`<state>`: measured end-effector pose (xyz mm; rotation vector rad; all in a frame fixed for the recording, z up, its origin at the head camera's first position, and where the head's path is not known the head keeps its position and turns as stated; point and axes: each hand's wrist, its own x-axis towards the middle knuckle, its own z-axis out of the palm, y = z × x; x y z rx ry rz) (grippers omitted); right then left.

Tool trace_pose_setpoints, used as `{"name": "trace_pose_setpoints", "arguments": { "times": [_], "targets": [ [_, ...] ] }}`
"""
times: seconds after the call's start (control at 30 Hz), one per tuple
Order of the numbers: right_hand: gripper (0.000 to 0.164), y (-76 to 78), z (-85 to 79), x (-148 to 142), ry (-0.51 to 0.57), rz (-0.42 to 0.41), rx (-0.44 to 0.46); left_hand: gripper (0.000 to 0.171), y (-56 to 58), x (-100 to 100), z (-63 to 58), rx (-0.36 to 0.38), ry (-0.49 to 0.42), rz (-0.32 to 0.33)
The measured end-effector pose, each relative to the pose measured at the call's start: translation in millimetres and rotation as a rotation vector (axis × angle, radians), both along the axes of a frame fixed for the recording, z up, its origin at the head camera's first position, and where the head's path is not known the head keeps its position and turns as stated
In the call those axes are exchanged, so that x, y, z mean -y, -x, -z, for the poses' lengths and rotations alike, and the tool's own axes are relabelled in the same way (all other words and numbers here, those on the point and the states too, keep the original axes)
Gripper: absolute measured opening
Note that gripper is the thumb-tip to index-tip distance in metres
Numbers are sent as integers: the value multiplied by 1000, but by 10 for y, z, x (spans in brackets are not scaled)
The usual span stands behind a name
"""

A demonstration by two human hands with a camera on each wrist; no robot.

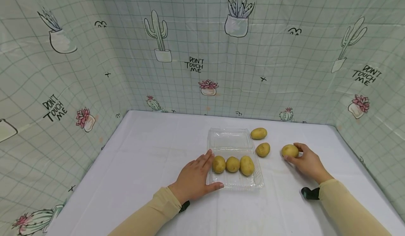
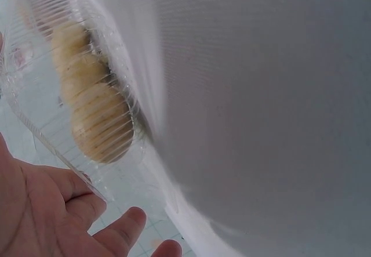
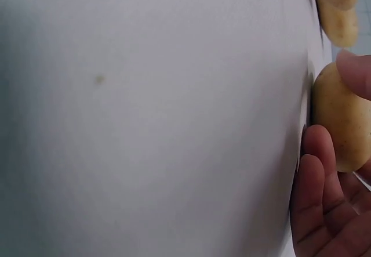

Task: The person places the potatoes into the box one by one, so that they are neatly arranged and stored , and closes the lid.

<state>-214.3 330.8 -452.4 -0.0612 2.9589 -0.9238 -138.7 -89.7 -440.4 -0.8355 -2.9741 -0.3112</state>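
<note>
A clear plastic clamshell container [image 1: 234,184] lies with its lid folded back, and three potatoes [image 1: 232,164] sit in a row in its base. My left hand [image 1: 193,178] rests against the container's left side, fingers extended along the edge and thumb at the front corner. In the left wrist view the potatoes [image 2: 103,123] show through the ribbed clear wall. To the right of the container, my right hand [image 1: 308,162] grips a potato [image 1: 289,151] between thumb and fingers, low at the table. The right wrist view shows that potato [image 3: 341,118] with fingers around it.
Two loose potatoes lie just right of the container: one [image 1: 258,133] beside the lid, the other [image 1: 263,149] nearer the base. A white cloth [image 1: 152,148] covers the table. Patterned curtain walls [image 1: 209,46] stand behind and at both sides.
</note>
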Motion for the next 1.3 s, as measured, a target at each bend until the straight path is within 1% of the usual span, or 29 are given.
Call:
{"name": "trace_pose_setpoints", "arguments": {
  "times": [0.17, 0.33, 0.6, 0.83, 1.0, 1.3],
  "targets": [
    [84, 9, 0, 3, -16, -3, 0, 96, 2, -2, 5, -7, 2, 4],
    [81, -2, 13, 16, 8, 1, -7, 96, 3, -4, 12, -8, 2, 4],
    [80, -19, 51, 48, 24, 3, -39, 97, 12, -7, 23, -2, 9, 0],
    [79, -24, 69, 48, 22, -10, -62, 98, 19, -1, 40, -19, 10, 7],
    [79, -17, 52, 67, 12, -13, -55, 97, 12, 5, 33, -23, 6, 10],
    [78, -13, -2, 105, -2, -36, -41, 97, 7, 3, 7, -10, 11, 6]
  ]
}}
